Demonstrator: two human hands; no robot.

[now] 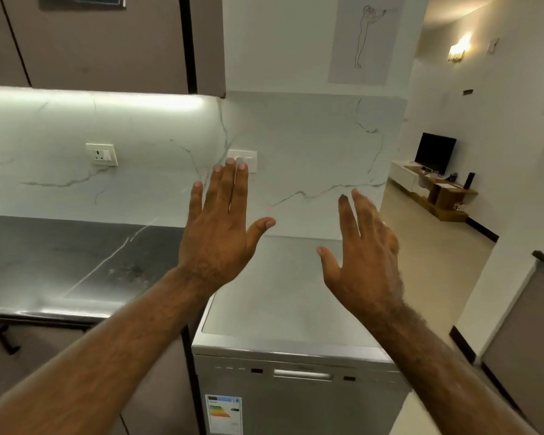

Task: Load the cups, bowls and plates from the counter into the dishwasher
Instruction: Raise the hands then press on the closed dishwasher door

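Note:
A steel dishwasher (296, 390) stands below me with its door shut, a handle slot near the top and an energy label at the lower left. My left hand (220, 233) is raised above its top, fingers spread, holding nothing. My right hand (365, 252) is raised beside it, also spread and holding nothing. The dark counter (60, 262) lies to the left. No cups, bowls or plates are in view.
Brown upper cabinets (101, 42) hang above the counter, with a marble backsplash (311, 158) and wall sockets (102, 154) behind. Lower cabinets (29, 350) sit under the counter. To the right a doorway opens onto a room with a TV (434, 152) on a low unit.

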